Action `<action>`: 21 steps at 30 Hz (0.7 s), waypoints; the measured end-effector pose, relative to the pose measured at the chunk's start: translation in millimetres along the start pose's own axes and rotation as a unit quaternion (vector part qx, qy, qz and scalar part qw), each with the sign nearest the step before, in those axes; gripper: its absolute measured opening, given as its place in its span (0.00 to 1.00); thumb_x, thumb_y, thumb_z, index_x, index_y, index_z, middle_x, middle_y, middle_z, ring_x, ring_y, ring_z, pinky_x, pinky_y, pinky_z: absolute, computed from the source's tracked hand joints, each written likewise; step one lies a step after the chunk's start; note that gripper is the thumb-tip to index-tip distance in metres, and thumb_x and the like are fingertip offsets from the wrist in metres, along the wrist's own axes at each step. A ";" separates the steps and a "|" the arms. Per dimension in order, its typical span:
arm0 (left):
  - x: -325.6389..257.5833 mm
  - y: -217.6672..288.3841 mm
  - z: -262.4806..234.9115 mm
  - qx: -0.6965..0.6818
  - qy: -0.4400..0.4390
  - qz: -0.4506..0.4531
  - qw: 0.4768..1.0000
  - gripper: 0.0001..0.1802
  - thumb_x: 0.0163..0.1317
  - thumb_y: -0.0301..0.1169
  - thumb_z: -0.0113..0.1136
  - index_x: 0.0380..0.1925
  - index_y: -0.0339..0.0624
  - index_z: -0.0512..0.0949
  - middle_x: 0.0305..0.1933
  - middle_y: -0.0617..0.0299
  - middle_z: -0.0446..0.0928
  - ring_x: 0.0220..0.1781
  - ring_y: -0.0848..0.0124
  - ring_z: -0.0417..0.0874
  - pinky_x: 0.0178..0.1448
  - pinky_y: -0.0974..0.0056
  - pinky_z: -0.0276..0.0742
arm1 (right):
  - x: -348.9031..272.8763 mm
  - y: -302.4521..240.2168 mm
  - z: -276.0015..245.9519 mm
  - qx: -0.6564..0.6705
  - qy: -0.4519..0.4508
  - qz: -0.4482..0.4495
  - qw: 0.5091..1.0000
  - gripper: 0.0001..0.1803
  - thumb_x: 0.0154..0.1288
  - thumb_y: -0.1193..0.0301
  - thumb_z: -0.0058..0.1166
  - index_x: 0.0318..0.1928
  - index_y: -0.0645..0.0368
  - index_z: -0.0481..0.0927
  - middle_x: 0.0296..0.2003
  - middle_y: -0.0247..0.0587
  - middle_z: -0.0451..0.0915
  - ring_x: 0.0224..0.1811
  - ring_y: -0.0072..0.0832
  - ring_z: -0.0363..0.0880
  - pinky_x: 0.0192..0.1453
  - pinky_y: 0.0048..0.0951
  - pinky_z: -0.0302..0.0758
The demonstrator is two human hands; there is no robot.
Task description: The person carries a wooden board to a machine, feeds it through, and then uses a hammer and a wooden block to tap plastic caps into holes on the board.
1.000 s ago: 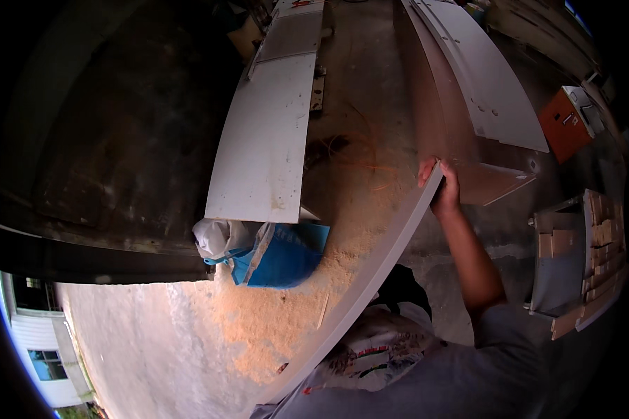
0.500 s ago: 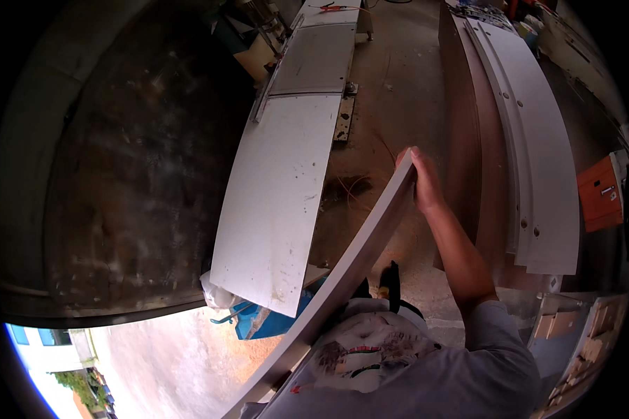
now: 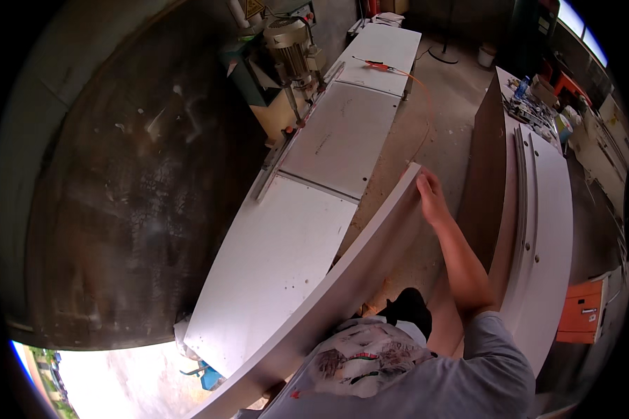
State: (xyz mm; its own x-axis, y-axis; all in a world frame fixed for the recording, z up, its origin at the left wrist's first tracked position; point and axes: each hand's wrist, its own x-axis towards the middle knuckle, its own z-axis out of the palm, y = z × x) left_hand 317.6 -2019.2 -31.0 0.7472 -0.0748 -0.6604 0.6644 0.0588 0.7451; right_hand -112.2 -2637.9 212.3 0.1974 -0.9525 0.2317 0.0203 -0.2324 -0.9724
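A long white board (image 3: 356, 262) stands on edge against my body, running from the lower left up to the middle of the view. My right hand (image 3: 430, 192) is closed on its far end, with fingers over the edge. Of my left hand only a small dark patch of what looks like skin shows between the board and my shirt, low in the view; its fingers are hidden. To the left of the board lies a long white worktop (image 3: 272, 255), partly covered by the board's upper edge.
A machine with a motor (image 3: 290, 45) stands beyond the worktop's left side. An orange air gun (image 3: 377, 66) with a hose lies at its far end. On the right are stacked white panels (image 3: 548, 209), a cluttered bench (image 3: 531, 108) and an orange cabinet (image 3: 581, 311).
My view has swung up and toward the far end of the workshop. I have moved forward with the board, which now overlaps the worktop's near right edge. My right hand keeps its grip.
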 end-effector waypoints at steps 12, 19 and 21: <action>-128.3 -167.1 198.6 -0.088 0.100 -0.031 0.991 0.37 0.76 0.64 0.41 0.70 0.48 0.70 0.69 0.60 0.74 0.67 0.62 0.76 0.65 0.57 0.79 | 262.1 209.5 -50.4 -0.130 -0.040 0.124 0.983 0.32 0.75 0.43 0.53 0.29 0.62 0.76 0.22 0.33 0.69 0.27 0.27 0.66 0.35 0.34 0.66; -211.8 -220.3 362.3 -0.161 0.122 -0.014 0.979 0.37 0.77 0.64 0.41 0.70 0.48 0.70 0.71 0.60 0.74 0.69 0.62 0.76 0.66 0.57 0.79 | 436.8 263.7 -149.1 -0.361 -0.146 0.218 0.895 0.39 0.69 0.34 0.49 0.38 0.62 0.87 0.36 0.53 0.87 0.43 0.50 0.86 0.50 0.48 0.78; -233.7 -231.3 395.5 -0.174 0.126 -0.020 0.977 0.37 0.77 0.63 0.41 0.71 0.48 0.69 0.71 0.60 0.74 0.69 0.62 0.76 0.67 0.57 0.79 | 480.4 272.8 -170.7 -0.396 -0.163 0.230 0.874 0.39 0.68 0.33 0.48 0.39 0.60 0.89 0.38 0.53 0.88 0.46 0.51 0.87 0.53 0.48 0.79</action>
State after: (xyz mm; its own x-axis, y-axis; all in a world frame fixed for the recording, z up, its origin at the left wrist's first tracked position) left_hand -17.4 -2409.0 -12.0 0.6722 0.1604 -0.7228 0.6259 0.3983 0.6705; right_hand -179.1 -3192.4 62.8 0.2768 -0.9045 -0.3246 -0.7944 -0.0253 -0.6068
